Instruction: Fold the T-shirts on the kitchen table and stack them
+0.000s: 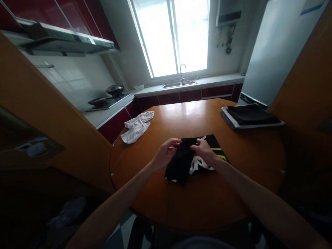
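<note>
"What stands at the far left?"

"A stove [110,104] on the kitchen counter [103,118], with two dark pans [114,91] on it. Closer to you, near the left edge of the rounded wooden table [246,152], lies a crumpled white cloth [137,125]."

"And your left hand?"

"Your left hand [166,152] is at the left side of the black garment [186,159], fingers curved, thumb partly hidden. Whether it grips the fabric, I cannot tell."

"Where is the garment?"

"On the table in front of you, between your hands, partly folded: a plain black flap [178,164] covers its left part, while white print [199,164] and yellow stripes [216,149] show on the right. Beyond the table, a sink [178,84] sits below a bright window [171,38]."

"Your right hand?"

"Your right hand [204,151] is over the printed part, thumb and fingertips pinching the flap's upper edge."

"And farthest right?"

"A flat pile of folded clothes [234,122] on the table, black on top, paler beneath. Behind it stands a tall fridge [277,48]."
</note>
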{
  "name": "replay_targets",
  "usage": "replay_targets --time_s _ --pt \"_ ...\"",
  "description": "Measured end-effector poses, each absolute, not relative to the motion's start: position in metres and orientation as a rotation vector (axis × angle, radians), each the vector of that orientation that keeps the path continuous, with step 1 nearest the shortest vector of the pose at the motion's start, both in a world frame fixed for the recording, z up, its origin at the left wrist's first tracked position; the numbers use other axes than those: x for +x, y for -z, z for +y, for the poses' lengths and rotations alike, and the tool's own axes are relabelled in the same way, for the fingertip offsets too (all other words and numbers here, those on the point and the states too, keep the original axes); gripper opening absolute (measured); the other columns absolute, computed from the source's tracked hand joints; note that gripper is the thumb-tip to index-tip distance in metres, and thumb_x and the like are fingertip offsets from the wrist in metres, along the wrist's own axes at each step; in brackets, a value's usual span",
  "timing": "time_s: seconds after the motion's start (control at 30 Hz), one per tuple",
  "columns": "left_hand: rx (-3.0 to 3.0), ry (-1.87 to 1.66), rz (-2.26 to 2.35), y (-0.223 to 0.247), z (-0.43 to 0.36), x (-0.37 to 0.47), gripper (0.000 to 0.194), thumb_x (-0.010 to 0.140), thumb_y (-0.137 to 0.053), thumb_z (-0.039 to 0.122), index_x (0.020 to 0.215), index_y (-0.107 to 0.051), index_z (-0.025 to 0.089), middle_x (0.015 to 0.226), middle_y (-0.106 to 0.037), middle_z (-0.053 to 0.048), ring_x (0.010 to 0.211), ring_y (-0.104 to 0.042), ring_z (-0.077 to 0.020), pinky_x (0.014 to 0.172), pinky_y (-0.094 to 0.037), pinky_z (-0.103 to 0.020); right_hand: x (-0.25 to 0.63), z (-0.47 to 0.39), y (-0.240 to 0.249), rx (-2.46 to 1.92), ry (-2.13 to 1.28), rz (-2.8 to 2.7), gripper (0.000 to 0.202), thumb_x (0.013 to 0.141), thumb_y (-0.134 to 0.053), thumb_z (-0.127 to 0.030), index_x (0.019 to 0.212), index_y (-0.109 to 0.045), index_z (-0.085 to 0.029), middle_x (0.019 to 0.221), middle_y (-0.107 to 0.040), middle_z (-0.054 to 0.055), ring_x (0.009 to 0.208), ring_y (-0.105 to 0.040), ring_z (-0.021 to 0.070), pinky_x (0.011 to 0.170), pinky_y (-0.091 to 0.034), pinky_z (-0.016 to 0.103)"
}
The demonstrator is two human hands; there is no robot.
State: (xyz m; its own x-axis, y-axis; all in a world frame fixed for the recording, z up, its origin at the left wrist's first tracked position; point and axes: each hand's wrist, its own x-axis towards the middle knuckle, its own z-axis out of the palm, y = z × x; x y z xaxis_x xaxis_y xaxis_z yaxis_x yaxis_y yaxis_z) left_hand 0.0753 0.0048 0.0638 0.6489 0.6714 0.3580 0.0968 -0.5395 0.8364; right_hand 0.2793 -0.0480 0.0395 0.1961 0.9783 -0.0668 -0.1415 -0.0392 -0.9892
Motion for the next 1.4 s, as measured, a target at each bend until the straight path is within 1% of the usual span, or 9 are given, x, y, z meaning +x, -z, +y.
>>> replay_targets --time_s 0.13,0.27,0.4,0.5,0.7,0.8,0.97,1.2,1.4 --pt "2.355 -0.822 0.486 -0.063 0.002 0.087 0.023 0.095 -0.053 0.019 0.112 -0.069 0.021 0.129 -0.064 -0.011 0.121 -0.06 -0.0231 0.106 -0.047 -0.041 0.326 -0.041 -0.05 -1.327 -1.061 -0.904 0.022 0.067 -0.062 -0.017 0.087 -0.072 -0.015 0.073 -0.073 0.003 0.059 -0.063 0.0148 0.05 -0.049 0.023" --pt "2.639 -0.709 0.45 -0.056 -0.022 0.113 0.024 0.095 -0.059 0.026 0.118 -0.067 0.024 0.128 -0.064 -0.009 0.121 -0.058 -0.024 0.106 -0.046 -0.043 0.368 -0.03 -0.042 -1.499 -0.908 -0.872 0.016 0.068 -0.062 -0.013 0.08 -0.073 -0.014 0.072 -0.074 0.004 0.059 -0.063 0.0143 0.051 -0.046 0.022" --pt "2.913 -0.569 0.441 -0.05 -0.058 0.143 0.047 0.089 -0.071 0.046 0.129 -0.06 0.025 0.128 -0.063 -0.01 0.122 -0.055 -0.0294 0.103 -0.045 -0.046 0.386 -0.026 -0.033 -1.544 -0.965 -0.906 0.018 0.068 -0.064 -0.012 0.082 -0.074 -0.012 0.07 -0.073 0.004 0.057 -0.061 0.0139 0.048 -0.042 0.022" --pt "3.073 -0.437 0.461 -0.046 -0.073 0.162 0.054 0.086 -0.074 0.046 0.132 -0.056 0.022 0.124 -0.062 -0.011 0.116 -0.056 -0.0304 0.096 -0.047 -0.044 0.388 -0.027 -0.032 -1.523 -1.012 -0.919 0.018 0.069 -0.065 -0.013 0.084 -0.074 -0.011 0.066 -0.071 0.003 0.053 -0.058 0.0127 0.046 -0.04 0.021" --pt "3.114 -0.436 0.463 -0.038 -0.072 0.175 0.021 0.095 -0.062 0.025 0.116 -0.063 0.021 0.109 -0.064 -0.009 0.102 -0.061 -0.0261 0.086 -0.052 -0.039 0.392 -0.031 -0.036 -1.487 -1.065 -0.909 0.004 0.071 -0.069 -0.012 0.075 -0.069 -0.013 0.055 -0.063 -0.001 0.044 -0.049 0.0093 0.04 -0.034 0.02" --pt "2.909 -0.616 0.493 -0.032 -0.065 0.175 0.016 0.099 -0.054 0.019 0.11 -0.066 0.021 0.102 -0.066 -0.007 0.094 -0.065 -0.0212 0.084 -0.054 -0.034 0.394 -0.03 -0.038 -1.479 -1.065 -0.906 0.002 0.072 -0.07 -0.012 0.071 -0.069 -0.013 0.053 -0.061 -0.001 0.043 -0.046 0.0082 0.039 -0.032 0.02" --pt "2.574 -0.876 0.543 -0.025 -0.055 0.179 0.02 0.098 -0.052 0.016 0.108 -0.069 0.021 0.101 -0.07 -0.006 0.085 -0.068 -0.0166 0.08 -0.056 -0.03 0.399 -0.027 -0.039 -1.465 -1.026 -0.897 0.01 0.074 -0.073 -0.016 0.082 -0.072 -0.012 0.068 -0.071 0.004 0.053 -0.057 0.011 0.044 -0.04 0.019" --pt "2.883 -0.648 0.497 -0.019 -0.062 0.191 0.023 0.099 -0.056 0.027 0.112 -0.074 0.024 0.101 -0.066 -0.007 0.091 -0.064 -0.0191 0.079 -0.057 -0.03 0.408 -0.016 -0.024 -1.552 -0.911 -0.906 0.009 0.068 -0.072 -0.01 0.077 -0.071 -0.013 0.067 -0.071 0.003 0.059 -0.061 0.0129 0.052 -0.048 0.021" --pt "2.861 -0.483 0.173 -0.029 -0.065 0.185 0.033 0.101 -0.053 0.027 0.13 -0.066 0.024 0.11 -0.07 -0.008 0.098 -0.065 -0.0206 0.092 -0.054 -0.035 0.412 -0.005 -0.012 -1.603 -0.805 -0.96 0.011 0.066 -0.071 -0.007 0.074 -0.07 -0.014 0.071 -0.072 0.003 0.066 -0.065 0.0147 0.06 -0.053 0.022"
